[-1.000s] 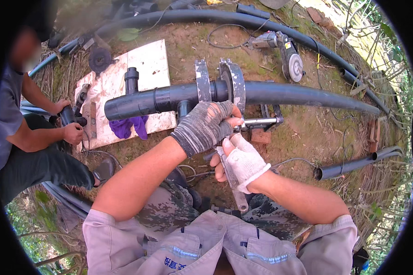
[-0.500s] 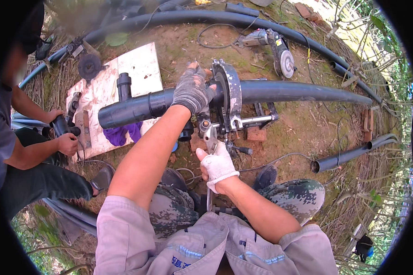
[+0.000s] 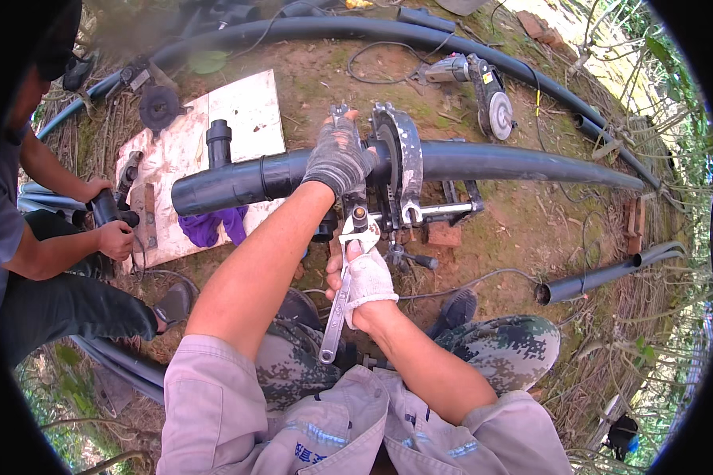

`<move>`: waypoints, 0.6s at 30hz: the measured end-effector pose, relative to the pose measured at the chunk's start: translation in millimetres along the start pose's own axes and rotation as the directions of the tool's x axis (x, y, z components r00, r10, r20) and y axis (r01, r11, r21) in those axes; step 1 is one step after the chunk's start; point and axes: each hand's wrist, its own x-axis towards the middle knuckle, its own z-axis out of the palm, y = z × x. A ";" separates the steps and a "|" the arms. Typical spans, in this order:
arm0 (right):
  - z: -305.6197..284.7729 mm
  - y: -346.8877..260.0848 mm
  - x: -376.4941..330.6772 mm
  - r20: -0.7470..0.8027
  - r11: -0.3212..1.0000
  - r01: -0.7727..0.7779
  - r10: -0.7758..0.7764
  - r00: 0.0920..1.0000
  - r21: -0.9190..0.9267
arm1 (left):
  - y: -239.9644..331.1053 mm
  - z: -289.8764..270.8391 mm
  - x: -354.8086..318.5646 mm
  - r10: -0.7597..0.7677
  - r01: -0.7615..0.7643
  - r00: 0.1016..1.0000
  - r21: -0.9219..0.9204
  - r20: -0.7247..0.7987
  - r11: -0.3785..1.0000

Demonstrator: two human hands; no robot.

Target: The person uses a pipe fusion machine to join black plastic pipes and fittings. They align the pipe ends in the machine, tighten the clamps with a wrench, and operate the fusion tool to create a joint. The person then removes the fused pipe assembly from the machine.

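Note:
A black plastic pipe [image 3: 499, 161] lies across the middle, with a black tee fitting [image 3: 218, 194] at its left end. Around the pipe stands a scuffed metal clamp frame [image 3: 408, 162] with steel guide rods. My left hand [image 3: 339, 154], in a worn grey fingerless glove, is wrapped over the clamp's left part, on top of the pipe. Closer to me, my right hand [image 3: 366, 277], in a white fingerless glove, grips an adjustable wrench [image 3: 337, 315]. The wrench jaws sit at the bolt on the clamp's near side; the handle slants down and left.
At the left a co-worker's hands [image 3: 112, 237] hold a short black fitting [image 3: 105, 207] beside a pale board [image 3: 249, 115]. A purple cloth [image 3: 214, 227] lies under the tee. An angle grinder-like power tool [image 3: 487, 91], a cut pipe [image 3: 586, 281], bricks [image 3: 444, 235] and cables lie on the soil.
The wrench has swung: its handle, earlier pointing straight toward me, now slants left. My right hand has turned with it and shifted slightly left. My left hand stays on the clamp.

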 end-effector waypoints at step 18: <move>-25.3 -173.2 23.1 -0.104 0.123 -0.181 0.469 0.877 -0.976 | 0.2 -5.0 -4.6 0.045 -0.043 0.999 -0.071 0.026 0.997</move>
